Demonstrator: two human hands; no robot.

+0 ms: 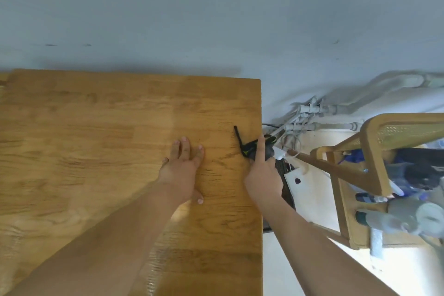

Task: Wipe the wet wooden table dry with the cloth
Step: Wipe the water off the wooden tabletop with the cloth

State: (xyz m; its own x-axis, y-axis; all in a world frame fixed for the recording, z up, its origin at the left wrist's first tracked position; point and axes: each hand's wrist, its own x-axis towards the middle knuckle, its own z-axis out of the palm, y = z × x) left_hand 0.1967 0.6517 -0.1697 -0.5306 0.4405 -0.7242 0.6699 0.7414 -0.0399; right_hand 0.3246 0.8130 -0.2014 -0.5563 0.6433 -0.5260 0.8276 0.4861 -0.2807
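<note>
Left hand lies flat on table, fingers straight, holding nothing. Right hand grips dark bunched cloth at the table's right edge, with a thin black strip sticking out. Chair stands just right of the table.

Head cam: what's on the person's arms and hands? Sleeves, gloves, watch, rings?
Nothing worn that shows. The left hand and right hand have no gloves, and no rings are visible. The left forearm and right forearm are uncovered to the frame edge: no sleeves, watch, bands or cables in view.
</note>
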